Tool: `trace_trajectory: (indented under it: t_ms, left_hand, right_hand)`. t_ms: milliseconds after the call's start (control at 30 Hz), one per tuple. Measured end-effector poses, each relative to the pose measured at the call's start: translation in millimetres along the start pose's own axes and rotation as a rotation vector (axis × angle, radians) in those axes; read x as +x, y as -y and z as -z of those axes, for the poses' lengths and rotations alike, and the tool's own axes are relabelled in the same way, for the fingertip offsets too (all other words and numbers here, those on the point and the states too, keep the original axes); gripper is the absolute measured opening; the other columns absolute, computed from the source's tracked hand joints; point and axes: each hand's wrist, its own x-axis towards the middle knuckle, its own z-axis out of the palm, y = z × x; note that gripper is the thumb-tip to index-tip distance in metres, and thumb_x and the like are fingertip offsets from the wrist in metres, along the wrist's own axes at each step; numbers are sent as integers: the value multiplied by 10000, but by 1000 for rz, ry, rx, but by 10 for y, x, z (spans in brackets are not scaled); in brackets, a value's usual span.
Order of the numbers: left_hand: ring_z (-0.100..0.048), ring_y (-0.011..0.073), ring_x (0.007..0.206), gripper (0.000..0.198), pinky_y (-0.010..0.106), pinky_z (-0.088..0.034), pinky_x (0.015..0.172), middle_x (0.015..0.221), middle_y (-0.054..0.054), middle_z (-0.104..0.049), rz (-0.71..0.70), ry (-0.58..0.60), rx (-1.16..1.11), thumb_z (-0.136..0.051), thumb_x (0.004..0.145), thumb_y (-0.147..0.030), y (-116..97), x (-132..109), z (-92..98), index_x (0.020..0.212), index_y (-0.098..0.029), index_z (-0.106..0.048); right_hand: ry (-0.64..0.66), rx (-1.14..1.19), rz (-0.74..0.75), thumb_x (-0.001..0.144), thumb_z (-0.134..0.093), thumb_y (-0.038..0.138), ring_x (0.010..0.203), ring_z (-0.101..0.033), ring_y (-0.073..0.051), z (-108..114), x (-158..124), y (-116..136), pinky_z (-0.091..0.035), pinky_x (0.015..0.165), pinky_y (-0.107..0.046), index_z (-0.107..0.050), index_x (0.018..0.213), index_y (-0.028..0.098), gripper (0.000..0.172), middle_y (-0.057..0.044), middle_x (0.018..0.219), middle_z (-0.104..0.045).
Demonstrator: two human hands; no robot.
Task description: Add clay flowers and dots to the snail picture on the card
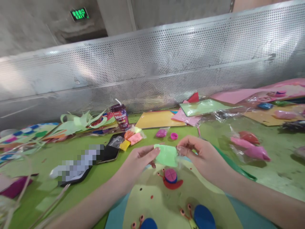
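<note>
Both my hands hold up a small light-green packet, a clear bag of what looks like modelling clay [166, 155], at the middle of the view. My left hand [142, 156] pinches its left edge between thumb and fingers. At the right edge, my right hand [199, 153] grips the clear plastic with its fingertips. Below them lies a picture sheet [159, 198] with a light yellow-green shape on blue. On it sits a red snail with a pink-and-blue shell [171, 176]. Nearer me are two more snail figures, one with a blue shell [204, 217], partly cut off by the frame's bottom edge.
Behind the sheet lie a purple clay packet [161, 133] and a pink lid [174, 136]. A drink cup with a straw [121, 117] stands near the perforated metal barrier [133, 70]. Several clay packets [250, 146] lie right; a blurred-out phone-like object [78, 171] lies left.
</note>
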Motion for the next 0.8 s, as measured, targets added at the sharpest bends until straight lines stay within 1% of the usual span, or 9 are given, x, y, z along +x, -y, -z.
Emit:
trace_trajectory:
  t_ms: [133,233,333,467,600,700,767,800]
  left_hand:
    - [-495,126,670,257,253,-420,653,794,34,-642,9,-97,-11,-624,755,-416,-28,-27,-4,849,-193,-708]
    - [-511,131,688,274,258,-436,654,841,43,-653,12,-102,-41,-642,744,-399,-39,-36,-5,923,-202,-706]
    - [-531,134,684,323,267,-450,661,819,42,-656,11,-111,-52,-629,756,-400,-48,-36,-6,1002,-201,-690]
    - [-577,163,716,352,305,-470,707,782,52,-660,24,-120,-82,-594,778,-403,-63,-43,-15,1025,-168,-685]
    - [-592,177,754,385,312,-495,674,839,59,-657,39,-151,-181,-616,769,-375,-58,-46,-17,1081,-153,-653]
    - [-601,166,742,445,302,-507,658,831,44,-657,4,-193,-286,-630,767,-364,-42,-22,-7,1166,-169,-595]
    - [-614,162,755,467,299,-508,679,853,40,-667,-25,-201,-380,-604,791,-380,-33,4,-4,1215,-195,-544]
    - [-621,168,775,460,304,-508,694,880,50,-672,-28,-180,-417,-582,803,-405,-30,15,-6,1210,-194,-540]
  right_hand:
    - [8,-27,-17,843,-478,251,648,-520,-139,-15,16,-2,-417,602,-253,-561,737,211,140,11,684,-585]
    - [4,-34,-10,842,-479,254,648,-521,-141,-22,27,-2,-418,607,-257,-561,737,208,141,7,681,-584]
    - [-5,-38,-2,843,-480,257,647,-524,-137,-22,30,-19,-418,616,-255,-562,732,206,147,10,677,-586]
    - [-3,-44,0,845,-482,258,647,-527,-134,-28,21,-39,-416,612,-253,-570,741,204,147,12,685,-597]
    - [18,-40,-8,843,-490,266,628,-537,-128,-35,8,-13,-415,594,-247,-577,729,207,156,19,667,-604]
    - [27,25,-66,832,-515,284,639,-568,-130,-36,10,9,-439,620,-254,-592,713,203,163,17,665,-626]
    - [7,137,-151,822,-535,312,647,-589,-136,-40,18,11,-464,641,-266,-607,731,195,165,6,676,-642]
    - [-11,210,-193,815,-547,330,649,-598,-138,-46,23,9,-478,651,-273,-612,751,191,167,2,683,-648]
